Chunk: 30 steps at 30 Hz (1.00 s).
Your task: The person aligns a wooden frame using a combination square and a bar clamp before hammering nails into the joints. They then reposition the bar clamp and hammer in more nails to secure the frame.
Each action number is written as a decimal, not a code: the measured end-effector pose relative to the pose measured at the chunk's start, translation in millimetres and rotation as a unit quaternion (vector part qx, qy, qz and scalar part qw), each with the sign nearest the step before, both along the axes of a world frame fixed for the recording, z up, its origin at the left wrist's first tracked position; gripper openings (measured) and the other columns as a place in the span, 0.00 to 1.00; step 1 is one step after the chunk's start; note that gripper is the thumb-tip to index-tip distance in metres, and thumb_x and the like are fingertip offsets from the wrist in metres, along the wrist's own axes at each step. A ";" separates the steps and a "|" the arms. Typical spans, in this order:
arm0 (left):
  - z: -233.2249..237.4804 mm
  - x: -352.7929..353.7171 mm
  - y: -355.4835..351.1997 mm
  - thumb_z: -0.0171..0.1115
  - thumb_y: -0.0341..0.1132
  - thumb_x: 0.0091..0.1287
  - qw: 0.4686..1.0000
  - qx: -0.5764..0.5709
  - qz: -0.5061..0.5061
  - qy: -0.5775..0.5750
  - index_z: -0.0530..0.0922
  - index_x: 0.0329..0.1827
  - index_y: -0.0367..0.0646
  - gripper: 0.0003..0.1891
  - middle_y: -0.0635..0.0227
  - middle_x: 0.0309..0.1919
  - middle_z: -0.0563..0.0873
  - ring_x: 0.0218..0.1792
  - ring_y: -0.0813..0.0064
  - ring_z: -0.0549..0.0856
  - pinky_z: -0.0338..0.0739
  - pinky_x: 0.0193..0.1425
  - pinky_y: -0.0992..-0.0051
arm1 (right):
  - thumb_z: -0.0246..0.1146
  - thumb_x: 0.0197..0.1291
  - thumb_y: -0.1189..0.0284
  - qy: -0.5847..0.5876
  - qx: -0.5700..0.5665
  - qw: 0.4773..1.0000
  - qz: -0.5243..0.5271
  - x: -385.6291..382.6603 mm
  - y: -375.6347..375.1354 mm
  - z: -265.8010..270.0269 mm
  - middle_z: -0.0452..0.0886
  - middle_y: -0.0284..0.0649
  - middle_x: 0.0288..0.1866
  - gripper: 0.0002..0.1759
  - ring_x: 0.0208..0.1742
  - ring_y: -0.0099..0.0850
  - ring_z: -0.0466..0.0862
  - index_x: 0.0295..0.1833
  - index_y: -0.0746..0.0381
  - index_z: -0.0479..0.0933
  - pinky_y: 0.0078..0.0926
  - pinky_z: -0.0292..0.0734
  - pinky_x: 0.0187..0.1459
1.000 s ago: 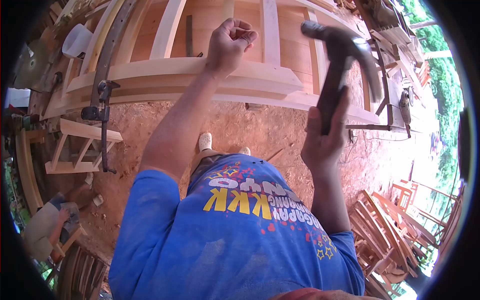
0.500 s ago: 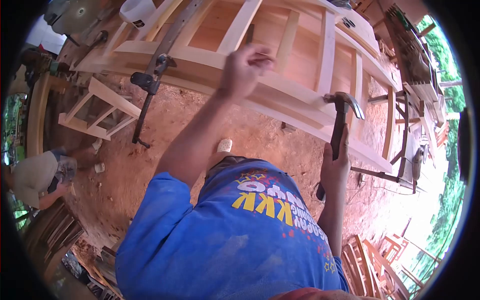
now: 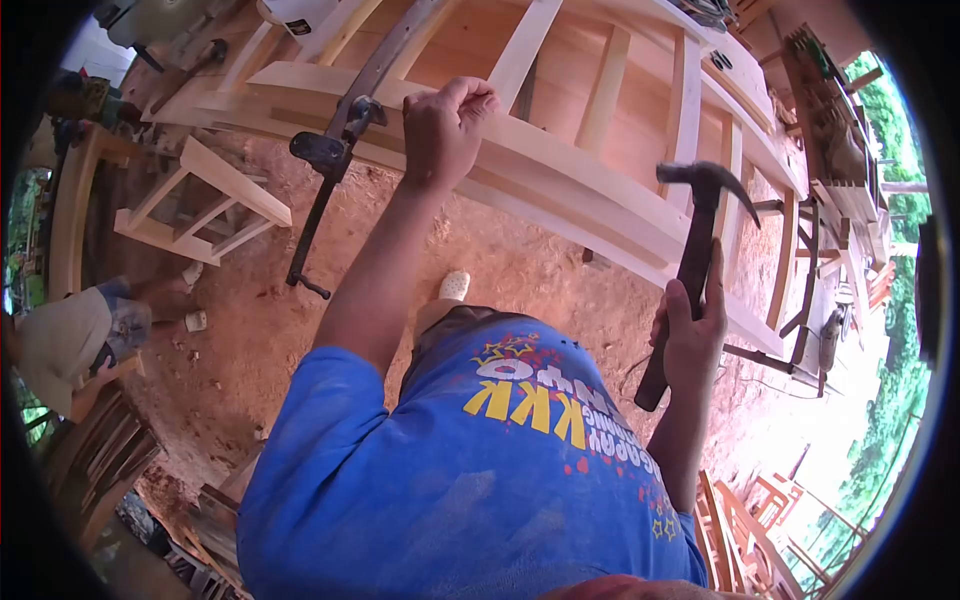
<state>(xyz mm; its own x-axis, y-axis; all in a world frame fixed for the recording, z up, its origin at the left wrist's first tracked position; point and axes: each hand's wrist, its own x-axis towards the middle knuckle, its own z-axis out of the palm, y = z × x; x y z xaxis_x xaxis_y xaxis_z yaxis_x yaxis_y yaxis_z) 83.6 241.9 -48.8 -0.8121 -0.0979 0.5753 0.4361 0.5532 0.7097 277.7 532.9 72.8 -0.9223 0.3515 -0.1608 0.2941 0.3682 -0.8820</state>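
My left hand (image 3: 441, 138) is closed in a pinch above the near rail of a pale wooden frame (image 3: 570, 185). Anything small between its fingertips is too hidden to make out. Right of the body, my right hand (image 3: 692, 335) grips a claw hammer (image 3: 693, 250) by its dark handle. The hammer's head is up, over the right part of the frame, with the claw to the right. Several slats cross the frame. A long metal bar clamp (image 3: 340, 145) lies across it, just left of my left hand.
A small slatted wooden piece (image 3: 205, 205) stands on the reddish dirt floor (image 3: 400, 240) at left. Another person (image 3: 80, 335) sits at the far left. Wooden parts (image 3: 750, 530) are stacked at lower right. A white container (image 3: 300, 12) is at the top.
My left hand has moved left along the frame, nearer the clamp. The hammer has shifted slightly right and up in view, its claw turned more sideways. The scene has slid a little right.
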 end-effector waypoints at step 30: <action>-8.5 3.9 -2.2 0.75 0.40 0.70 0.998 -0.035 0.029 0.031 0.76 0.70 0.51 0.27 0.71 0.38 0.96 0.39 0.72 0.91 0.68 0.60 0.68 | 0.67 0.72 0.72 0.144 0.186 0.936 0.263 -85.1 -84.2 38.4 0.88 0.49 0.38 0.40 0.32 0.37 0.86 0.86 0.51 0.63 0.40 0.81 0.39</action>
